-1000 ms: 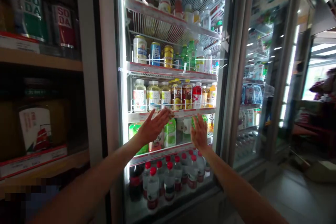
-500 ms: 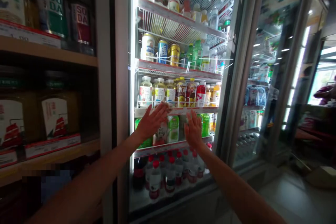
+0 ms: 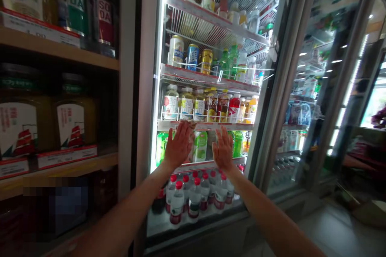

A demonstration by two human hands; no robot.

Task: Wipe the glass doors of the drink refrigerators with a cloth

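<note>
My left hand (image 3: 180, 144) is raised in front of the lit drinks cooler, fingers stretched upward and holding nothing. It covers part of the row with green bottles (image 3: 200, 146). To its right, my right hand (image 3: 223, 148) is also raised, its fingers stretched and somewhat apart, with nothing in it. Both hands are just below the shelf edge (image 3: 208, 126) that bears tea and juice bottles (image 3: 187, 103). Whether the fingers touch the cooler's glass cannot be made out. Red-capped bottles (image 3: 177, 202) stand on the cooler floor beneath the hands.
Left of the cooler, wooden shelves (image 3: 60, 53) hold large jars and soda bottles (image 3: 75, 6). Cans (image 3: 193, 57) stand on a higher cooler shelf. Further glass cooler doors (image 3: 322, 88) run to the right, above a tiled floor (image 3: 319, 229).
My left hand has turned more upright, and its fingers now point upward instead of slanting right. My right hand stays nearly in place. The view has shifted slightly, moving the shelves rightward.
</note>
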